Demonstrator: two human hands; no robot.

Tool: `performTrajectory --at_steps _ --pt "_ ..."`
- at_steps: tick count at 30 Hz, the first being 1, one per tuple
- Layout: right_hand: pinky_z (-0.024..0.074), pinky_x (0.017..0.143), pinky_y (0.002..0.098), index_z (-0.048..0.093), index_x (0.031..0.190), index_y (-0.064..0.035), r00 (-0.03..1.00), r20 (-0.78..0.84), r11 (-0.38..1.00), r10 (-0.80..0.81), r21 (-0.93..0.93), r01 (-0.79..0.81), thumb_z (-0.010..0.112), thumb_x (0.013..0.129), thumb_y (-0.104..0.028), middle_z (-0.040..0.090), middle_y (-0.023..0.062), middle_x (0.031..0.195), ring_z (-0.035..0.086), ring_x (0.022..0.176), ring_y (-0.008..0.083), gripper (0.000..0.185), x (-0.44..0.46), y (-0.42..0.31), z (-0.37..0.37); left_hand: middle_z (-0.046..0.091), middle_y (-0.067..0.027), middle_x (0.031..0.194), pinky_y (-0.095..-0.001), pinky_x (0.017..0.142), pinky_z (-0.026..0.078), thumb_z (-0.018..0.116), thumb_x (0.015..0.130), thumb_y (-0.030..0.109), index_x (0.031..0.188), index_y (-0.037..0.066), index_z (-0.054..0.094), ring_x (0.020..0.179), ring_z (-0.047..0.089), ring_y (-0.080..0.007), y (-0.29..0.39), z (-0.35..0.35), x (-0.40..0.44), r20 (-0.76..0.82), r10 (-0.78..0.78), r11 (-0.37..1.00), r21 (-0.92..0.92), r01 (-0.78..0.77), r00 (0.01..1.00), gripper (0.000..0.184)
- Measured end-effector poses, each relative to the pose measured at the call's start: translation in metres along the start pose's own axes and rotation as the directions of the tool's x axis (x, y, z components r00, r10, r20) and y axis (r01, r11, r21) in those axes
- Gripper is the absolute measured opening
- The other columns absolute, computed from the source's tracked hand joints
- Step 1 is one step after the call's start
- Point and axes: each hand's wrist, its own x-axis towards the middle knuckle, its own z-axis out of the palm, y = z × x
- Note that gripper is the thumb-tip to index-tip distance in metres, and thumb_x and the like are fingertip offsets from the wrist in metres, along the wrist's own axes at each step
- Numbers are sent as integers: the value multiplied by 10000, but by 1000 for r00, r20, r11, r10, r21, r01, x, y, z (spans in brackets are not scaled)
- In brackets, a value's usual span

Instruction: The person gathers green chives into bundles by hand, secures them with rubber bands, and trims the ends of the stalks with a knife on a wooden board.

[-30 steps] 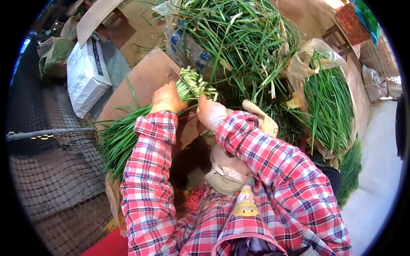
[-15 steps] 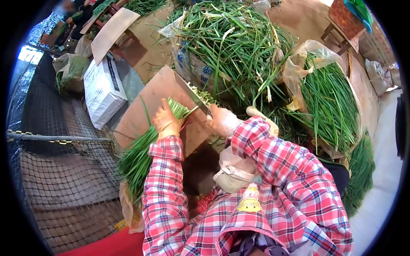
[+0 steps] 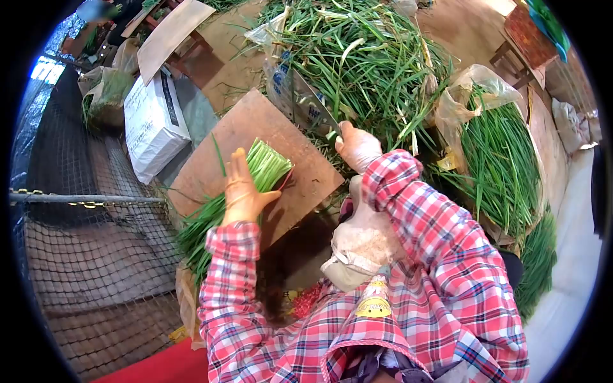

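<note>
A bundle of green stalks (image 3: pixel 268 164) lies on a brown board (image 3: pixel 294 137), its pale cut ends level and facing up and right, its leaves hanging over the board's lower left edge. My left hand (image 3: pixel 244 191) rests on the bundle with fingers spread and thumb out to the right. Past the board's right side, my right hand (image 3: pixel 357 147) is wrapped round the handle of a knife (image 3: pixel 317 103), whose blade points up and left. The handle is mostly hidden in the fist.
A large heap of loose green stalks (image 3: pixel 364 64) lies ahead. An open plastic bag of stalks (image 3: pixel 501 159) stands at the right. Left are a white package (image 3: pixel 156 124), a metal bar (image 3: pixel 96 198) and black netting (image 3: pixel 96 255). Another person is partly visible at the upper left.
The stalks' pale ends have been cut off and are away from the bundle. My right hand has moved the knife right, off the board. My left hand's fingers have spread.
</note>
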Motion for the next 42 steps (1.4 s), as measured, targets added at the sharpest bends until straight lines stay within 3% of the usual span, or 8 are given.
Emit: performTrajectory --at_steps 4,15,19,21,28,33,35,42 --pt "472 765 427 474 1187 -110 967 62 968 -248 -23 249 532 812 -225 626 170 941 606 891 338 397 11 -32 -16 288 -239 1398 -571 1061 140 859 445 416 1405 25 137 1312 211 -437 -18 -26 -18 160 -292 938 239 250 943 1263" --pt "412 844 385 521 1204 -227 724 211 632 -657 -370 681 596 790 -250 633 64 945 589 953 233 422 115 -99 61 558 -159 1071 -583 1012 246 823 488 393 1302 13 334 1034 529 -322 -16 -20 -27 87 -207 959 216 185 974 1023" --pt "438 817 403 543 1203 -199 897 73 883 -436 228 411 627 776 -231 648 76 947 604 916 256 436 102 -66 40 573 -171 1091 -546 1012 282 814 492 410 1295 -22 344 1020 554 -315 -26 -34 -18 126 -184 979 107 171 975 1025" --pt "419 903 359 427 1304 -73 900 153 622 -407 768 151 699 766 -330 589 164 1095 550 1041 236 655 75 -47 26 578 -188 1102 -494 999 325 815 493 386 1288 -23 361 1015 563 -328 -28 -50 -15 85 -138 990 24 137 987 1003" --pt "423 894 304 181 1410 -23 841 82 155 -535 988 3 638 825 -250 534 146 1166 530 1039 201 776 -47 -93 -24 610 -146 1022 -322 804 473 779 549 197 1159 -7 506 909 601 -218 23 -133 -7 -276 -72 931 -364 -35 958 699" --pt "436 889 288 395 1346 -116 832 190 690 -521 668 279 633 831 -236 620 84 1028 569 949 141 580 -115 -31 -85 558 -127 1168 -363 897 446 685 749 317 1197 23 499 1033 553 -241 49 -179 -21 -467 -202 466 -819 -335 861 567" --pt "448 863 287 433 1320 -113 887 -5 622 -461 711 327 631 838 -164 624 72 990 568 926 142 524 -145 3 -109 517 -128 1224 -414 926 426 691 746 371 1253 17 450 1083 517 -270 53 -177 -19 -427 -244 -163 -867 -471 871 664" --pt "455 857 282 457 1279 -79 748 -654 383 -116 665 641 657 826 -155 567 47 1034 539 951 130 501 -272 136 -225 452 -136 1313 -480 999 356 536 811 497 1324 60 402 1176 450 -306 209 -94 29 -497 80 -602 -715 -355 864 687"
